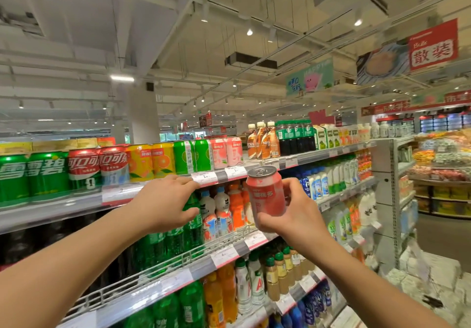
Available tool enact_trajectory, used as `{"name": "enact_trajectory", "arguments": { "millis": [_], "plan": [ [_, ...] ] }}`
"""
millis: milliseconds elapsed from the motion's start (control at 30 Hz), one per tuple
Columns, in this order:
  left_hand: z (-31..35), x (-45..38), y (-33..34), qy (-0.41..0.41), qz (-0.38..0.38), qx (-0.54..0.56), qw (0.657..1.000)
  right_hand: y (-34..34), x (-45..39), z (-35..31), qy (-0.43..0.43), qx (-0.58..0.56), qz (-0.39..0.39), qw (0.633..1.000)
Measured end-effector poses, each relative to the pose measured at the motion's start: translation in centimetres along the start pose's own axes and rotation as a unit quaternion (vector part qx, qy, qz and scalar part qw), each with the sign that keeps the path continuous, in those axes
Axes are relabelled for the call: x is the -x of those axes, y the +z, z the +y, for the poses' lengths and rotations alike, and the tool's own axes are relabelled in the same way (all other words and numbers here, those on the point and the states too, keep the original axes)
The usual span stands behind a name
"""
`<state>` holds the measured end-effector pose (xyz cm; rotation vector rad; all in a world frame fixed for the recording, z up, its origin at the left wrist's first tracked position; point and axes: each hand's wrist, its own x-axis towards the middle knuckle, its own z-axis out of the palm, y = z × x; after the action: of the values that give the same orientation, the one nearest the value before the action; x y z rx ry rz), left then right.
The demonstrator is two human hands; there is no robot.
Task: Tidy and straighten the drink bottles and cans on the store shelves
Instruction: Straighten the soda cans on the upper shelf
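the right hand (pixel 297 215) holds a pink can (pixel 266 197) out in front of the shelving, upright but leaning a little, its fingers curled round the back and the thumb pressed across the lower front; the can is off the shelf, in the air below the level of the top shelf (pixel 158 192) and just to the right of the pink cans (pixel 226 153) standing in the row there. the left hand (pixel 165 202) reaches to the edge of that top shelf, fingers loosely spread and lightly bent, holding nothing, the fingertips at a price tag (pixel 205 177) on the rail; whether they touch it i cannot tell. the likely trouble lies in putting the held can back: the row of green cans (pixel 193 155), yellow cans (pixel 153 160) and pink ones stands tight at the front edge, so a can pushed in at an angle could knock a neighbour over or nudge one off the lip onto the bottles (pixel 221 213) on the shelf below. the grip sits low on the can, so lifting it up to the top shelf could let it tip in the hand. the left hand could also sweep the tag out of its rail or bump the green cans just above it.
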<state>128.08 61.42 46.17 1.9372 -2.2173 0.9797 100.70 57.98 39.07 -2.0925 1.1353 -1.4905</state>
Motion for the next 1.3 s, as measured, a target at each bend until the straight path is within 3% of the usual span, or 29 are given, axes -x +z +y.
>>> {"name": "enact_trajectory", "arguments": {
  "millis": [300, 733, 967, 1300],
  "plan": [
    [0.1, -6.4, 6.0, -0.009, 0.022, 0.066, 0.998, 0.0, -5.8, 3.1, 0.033, 0.016, 0.030, 0.999],
    [-0.7, -9.5, 12.8, -0.092, 0.043, -0.033, 0.994, 1.3, -20.1, 11.4, 0.030, -0.065, -0.014, 0.997],
    [0.8, -11.2, 11.4, -0.130, 0.041, -0.052, 0.989, 3.0, -31.2, 16.4, -0.008, -0.088, -0.049, 0.995],
    [3.9, -14.4, 8.0, -0.164, -0.059, -0.082, 0.981, 6.6, -39.3, 18.5, -0.069, -0.131, -0.156, 0.977]
  ]
}}
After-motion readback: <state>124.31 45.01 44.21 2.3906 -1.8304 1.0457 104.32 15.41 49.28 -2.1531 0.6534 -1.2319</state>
